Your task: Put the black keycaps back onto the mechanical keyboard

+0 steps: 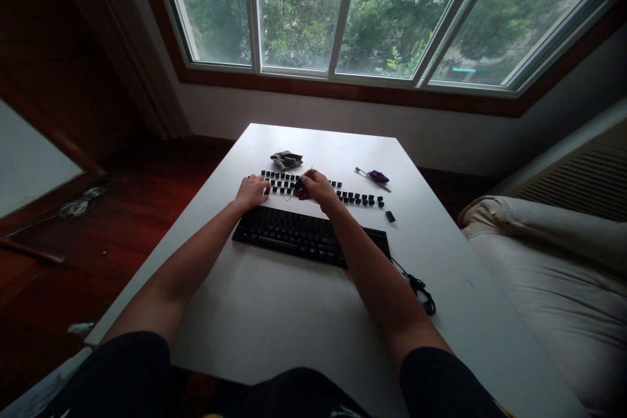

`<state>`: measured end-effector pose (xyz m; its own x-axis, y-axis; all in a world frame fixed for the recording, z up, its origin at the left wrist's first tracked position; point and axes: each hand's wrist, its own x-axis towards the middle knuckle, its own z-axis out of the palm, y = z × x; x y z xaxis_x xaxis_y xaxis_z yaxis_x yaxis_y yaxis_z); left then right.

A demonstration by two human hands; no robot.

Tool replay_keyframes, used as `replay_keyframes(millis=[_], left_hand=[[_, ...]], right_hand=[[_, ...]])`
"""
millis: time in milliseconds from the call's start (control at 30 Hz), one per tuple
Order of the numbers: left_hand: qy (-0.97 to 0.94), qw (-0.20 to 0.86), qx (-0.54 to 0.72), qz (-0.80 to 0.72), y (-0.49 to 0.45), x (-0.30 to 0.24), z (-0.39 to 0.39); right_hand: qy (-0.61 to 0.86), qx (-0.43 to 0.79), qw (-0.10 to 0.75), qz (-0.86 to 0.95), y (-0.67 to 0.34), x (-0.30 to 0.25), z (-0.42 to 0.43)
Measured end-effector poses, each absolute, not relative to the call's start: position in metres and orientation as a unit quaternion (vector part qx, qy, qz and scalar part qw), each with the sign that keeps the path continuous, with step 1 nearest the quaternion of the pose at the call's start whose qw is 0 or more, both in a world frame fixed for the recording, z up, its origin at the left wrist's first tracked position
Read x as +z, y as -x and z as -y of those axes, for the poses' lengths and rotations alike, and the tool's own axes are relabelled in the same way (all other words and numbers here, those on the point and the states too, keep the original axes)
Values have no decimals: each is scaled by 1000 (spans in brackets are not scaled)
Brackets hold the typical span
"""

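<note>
One black keyboard point(294, 235), lying flat mid-table, long axis running left to right, right end slanted slightly nearer the wearer; long front edge toward the wearer, partly crossed by the right forearm. Beyond its far edge, several rows of loose black keycaps point(364, 200), set roughly parallel to it. Left hand point(252, 192): fingers curled down at the left end of the rows; whether they grip a cap cannot be told. Right hand point(317, 188): fingers closed on a dark tool with thin wire point(298, 185), above the middle of the rows. One longer black piece point(390, 216), lying apart near the right end. One black cable point(419, 286), bundled, right of the keyboard. One crumpled grey cloth point(287, 160) and one purple item point(378, 176), past the rows. Table point(245, 326): white, smooth, brightest at its far end. Room: wide wood-framed window point(298, 6) with trees outside, pale wall point(294, 103) beneath, reddish wooden floor point(147, 176) at left, cream upholstered seat point(539, 274) at right.
</note>
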<state>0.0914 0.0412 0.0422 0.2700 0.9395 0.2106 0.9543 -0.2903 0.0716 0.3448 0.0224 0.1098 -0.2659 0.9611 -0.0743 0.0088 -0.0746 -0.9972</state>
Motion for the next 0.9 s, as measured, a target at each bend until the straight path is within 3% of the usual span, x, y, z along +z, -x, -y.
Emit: replay_keyframes(millis=[900], left_hand=[[791, 33, -105, 601, -91, 44, -35]], right_hand=[[429, 589, 408, 550, -344, 113, -18]])
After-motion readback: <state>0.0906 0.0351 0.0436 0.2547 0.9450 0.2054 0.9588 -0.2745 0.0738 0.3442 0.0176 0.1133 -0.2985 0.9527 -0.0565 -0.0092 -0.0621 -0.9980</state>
